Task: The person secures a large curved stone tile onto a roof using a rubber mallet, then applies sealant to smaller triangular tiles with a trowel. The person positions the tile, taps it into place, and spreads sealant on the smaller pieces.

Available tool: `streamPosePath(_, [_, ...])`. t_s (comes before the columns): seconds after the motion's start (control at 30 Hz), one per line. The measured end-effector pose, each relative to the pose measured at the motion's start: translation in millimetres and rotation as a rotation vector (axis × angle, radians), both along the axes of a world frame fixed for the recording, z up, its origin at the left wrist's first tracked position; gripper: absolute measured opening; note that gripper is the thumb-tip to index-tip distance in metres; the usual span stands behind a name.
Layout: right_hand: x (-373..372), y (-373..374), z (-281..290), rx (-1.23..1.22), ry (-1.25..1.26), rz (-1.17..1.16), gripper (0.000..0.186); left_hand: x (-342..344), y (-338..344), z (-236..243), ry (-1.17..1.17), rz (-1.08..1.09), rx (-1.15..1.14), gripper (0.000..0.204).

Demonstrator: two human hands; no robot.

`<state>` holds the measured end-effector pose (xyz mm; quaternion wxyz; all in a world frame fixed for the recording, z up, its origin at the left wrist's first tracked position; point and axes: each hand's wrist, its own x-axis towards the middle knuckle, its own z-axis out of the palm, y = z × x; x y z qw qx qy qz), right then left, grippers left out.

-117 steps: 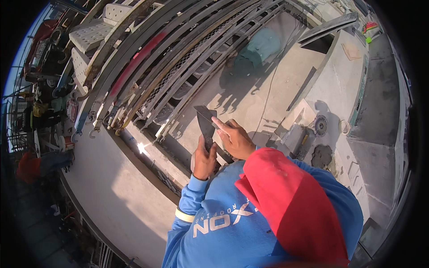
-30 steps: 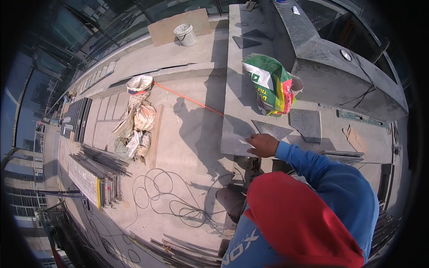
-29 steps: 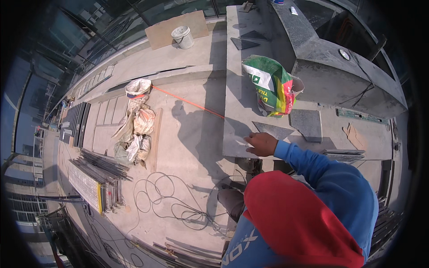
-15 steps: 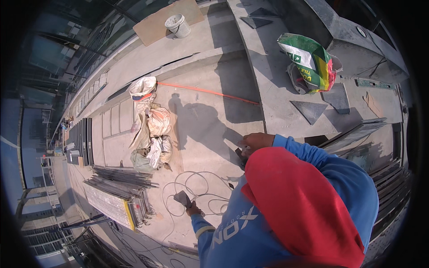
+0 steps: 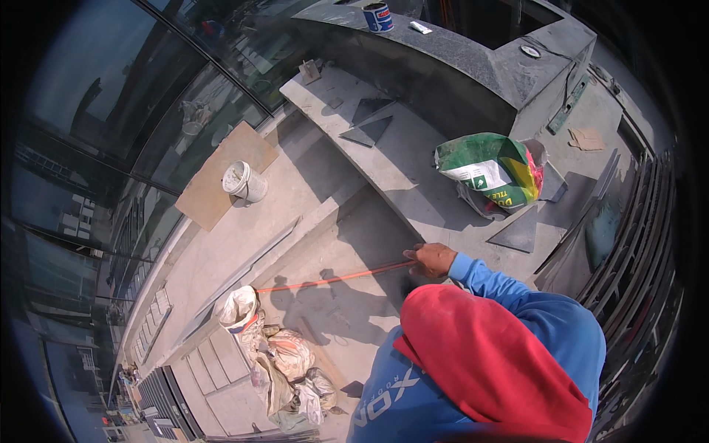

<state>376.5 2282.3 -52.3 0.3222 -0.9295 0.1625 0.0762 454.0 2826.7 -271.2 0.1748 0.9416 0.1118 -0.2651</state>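
Since half a second ago, the right hand (image 5: 432,260) has reached to a thin orange line (image 5: 332,278), taut toward nine o'clock; its grip pinches the line's end at the ledge (image 5: 399,170) edge, arm outstretched.

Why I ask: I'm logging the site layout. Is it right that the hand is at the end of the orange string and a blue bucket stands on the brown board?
Not quite. In the head view, the bucket on the brown board is white, not blue. The right hand is indeed at the end of the orange string.
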Motion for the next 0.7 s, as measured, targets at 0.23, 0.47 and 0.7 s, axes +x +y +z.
streamPosePath(0.23, [93.0, -144.9, 92.1, -0.175, -0.358, -0.360, 0.055, 175.4, -142.5, -0.1, 0.067, -0.278, -0.155, 0.031])
streamPosePath(0.47, [109.7, -319.2, 131.9, -0.370, -0.551, -0.745, 0.054, 421.5, -395.6, 36.8, -0.057, -0.362, -0.691, 0.031])
streamPosePath(0.7, [182.4, -583.8, 140.3, -0.585, -0.390, -1.117, 0.063, 579.1, -755.4, 72.4, 0.011, -0.487, -0.937, 0.035])
